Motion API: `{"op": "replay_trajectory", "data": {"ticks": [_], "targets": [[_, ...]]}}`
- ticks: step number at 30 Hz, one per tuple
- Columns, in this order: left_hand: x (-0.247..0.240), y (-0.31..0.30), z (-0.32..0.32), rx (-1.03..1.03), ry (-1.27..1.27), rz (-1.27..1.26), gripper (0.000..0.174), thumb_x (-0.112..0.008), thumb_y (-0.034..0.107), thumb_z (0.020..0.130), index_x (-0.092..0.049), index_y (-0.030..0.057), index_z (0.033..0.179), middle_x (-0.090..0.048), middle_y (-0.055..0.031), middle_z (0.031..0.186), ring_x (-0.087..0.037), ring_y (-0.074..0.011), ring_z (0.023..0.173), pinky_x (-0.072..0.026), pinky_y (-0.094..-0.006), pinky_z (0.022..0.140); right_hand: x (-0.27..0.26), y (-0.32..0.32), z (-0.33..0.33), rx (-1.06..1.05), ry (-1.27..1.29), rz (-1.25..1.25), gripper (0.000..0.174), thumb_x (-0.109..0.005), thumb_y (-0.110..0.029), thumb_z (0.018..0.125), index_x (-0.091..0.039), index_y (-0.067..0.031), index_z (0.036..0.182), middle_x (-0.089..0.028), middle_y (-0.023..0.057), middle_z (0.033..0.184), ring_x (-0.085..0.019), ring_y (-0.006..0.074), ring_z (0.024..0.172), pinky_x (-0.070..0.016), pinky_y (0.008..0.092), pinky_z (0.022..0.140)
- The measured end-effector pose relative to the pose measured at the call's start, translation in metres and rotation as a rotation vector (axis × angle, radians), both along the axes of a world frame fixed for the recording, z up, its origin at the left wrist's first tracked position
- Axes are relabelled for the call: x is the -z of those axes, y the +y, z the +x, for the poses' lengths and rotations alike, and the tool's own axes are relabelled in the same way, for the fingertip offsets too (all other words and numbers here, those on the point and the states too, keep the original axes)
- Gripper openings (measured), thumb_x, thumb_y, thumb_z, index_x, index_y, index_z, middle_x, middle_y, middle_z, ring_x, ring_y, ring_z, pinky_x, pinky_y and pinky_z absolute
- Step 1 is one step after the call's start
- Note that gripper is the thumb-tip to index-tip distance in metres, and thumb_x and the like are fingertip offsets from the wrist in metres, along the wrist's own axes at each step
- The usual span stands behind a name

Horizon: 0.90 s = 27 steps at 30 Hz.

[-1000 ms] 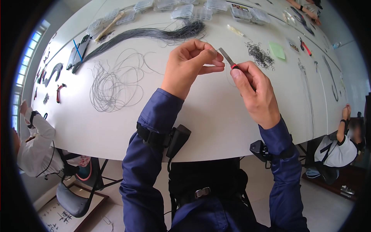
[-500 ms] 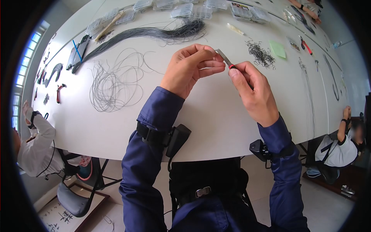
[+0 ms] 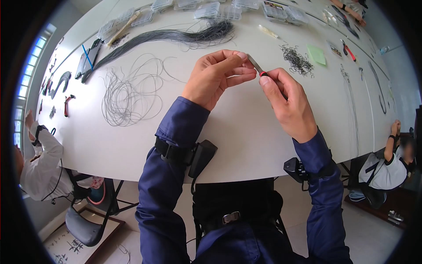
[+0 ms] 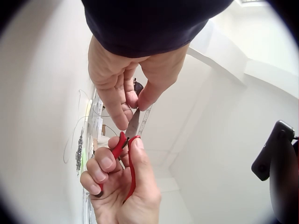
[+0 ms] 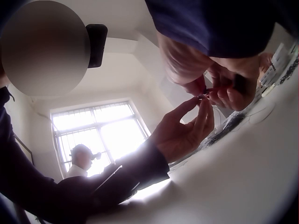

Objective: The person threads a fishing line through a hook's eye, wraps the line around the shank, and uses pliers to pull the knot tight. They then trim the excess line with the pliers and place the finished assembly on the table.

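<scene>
My right hand [image 3: 291,103] grips red-handled pliers [image 4: 130,135], fingers round one handle and thumb along the other. Their narrow metal nose [image 3: 253,64] points up and left to the fingertips of my left hand [image 3: 213,78]. There the left thumb and fingers pinch a thin grey line [image 4: 74,130], right at the pliers' tip. The line curves away from the fingers in the left wrist view. Whatever small piece sits at the very tip is hidden by the fingers. Both hands are raised over the white table [image 3: 246,136].
Loose coils of line [image 3: 127,99] lie left, with a long grey bundle [image 3: 167,40] behind. A heap of small dark hooks [image 3: 298,60] and a green note [image 3: 316,55] lie right. Clear plastic boxes [image 3: 206,11] line the back. Other people sit at both sides.
The right hand has shifted slightly left and up, bringing the pliers closer to the left fingertips. The left fingers have adjusted their pinch a little.
</scene>
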<state>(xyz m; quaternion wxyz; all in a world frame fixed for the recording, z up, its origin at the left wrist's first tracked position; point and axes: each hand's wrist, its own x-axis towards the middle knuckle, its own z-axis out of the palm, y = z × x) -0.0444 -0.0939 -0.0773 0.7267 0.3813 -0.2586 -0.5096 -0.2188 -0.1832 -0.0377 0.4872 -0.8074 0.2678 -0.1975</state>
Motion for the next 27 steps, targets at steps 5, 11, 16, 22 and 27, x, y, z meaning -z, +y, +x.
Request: {"op": "replay_trajectory", "data": {"ticks": [5,11,16,22,27], "targets": [[0.0,0.0,0.0,-0.01,-0.015,-0.006,0.014,-0.055,0.013,0.1,-0.061,0.0002,0.103,-0.068,-0.0137,0.101,-0.069,-0.0211,0.097,-0.0555,-0.0341,0.094,0.003,-0.001,-0.001,0.011,-0.001,0.008,0.031,-0.059,-0.027,0.098,-0.058,0.0036,0.095,-0.059,0.0075,0.072,-0.053,0.0134,0.066,-0.0455,0.0294,0.064],[0.0,0.0,-0.001,-0.017,-0.022,-0.012,0.012,-0.054,0.011,0.099,-0.06,0.0013,0.1,-0.068,-0.0143,0.102,-0.07,-0.0221,0.096,-0.0549,-0.0344,0.095,0.006,-0.001,-0.001,0.048,-0.03,0.008,0.031,-0.058,-0.027,0.098,-0.058,0.0031,0.094,-0.057,0.0067,0.07,-0.052,0.0125,0.063,-0.0443,0.029,0.061],[-0.002,0.001,0.0,-0.066,-0.038,0.03,0.011,-0.053,0.01,0.099,-0.06,0.0009,0.099,-0.068,-0.015,0.102,-0.071,-0.0233,0.095,-0.0548,-0.0349,0.096,0.008,-0.014,-0.009,0.107,-0.019,-0.001,0.031,-0.057,-0.028,0.098,-0.059,0.0024,0.093,-0.05,0.0011,0.064,-0.044,0.0087,0.059,-0.0387,0.0285,0.056],[0.002,0.002,0.005,-0.047,0.018,0.017,0.011,-0.052,0.008,0.099,-0.059,-0.0011,0.099,-0.067,-0.0162,0.103,-0.07,-0.0255,0.097,-0.0554,-0.034,0.095,-0.001,-0.046,-0.035,0.218,-0.132,0.15,0.032,-0.059,-0.032,0.098,-0.058,-0.0007,0.093,-0.046,-0.004,0.07,-0.038,0.0033,0.059,-0.0313,0.0216,0.051],[0.002,0.001,0.005,-0.023,0.046,0.017,0.011,-0.051,0.007,0.098,-0.058,-0.002,0.098,-0.066,-0.0166,0.104,-0.07,-0.0268,0.099,-0.0552,-0.0337,0.096,-0.01,-0.084,-0.071,0.329,-0.187,0.116,0.031,-0.057,-0.033,0.1,-0.058,-0.0022,0.097,-0.042,-0.0055,0.071,-0.034,0.0012,0.058,-0.0278,0.0187,0.049]]}}
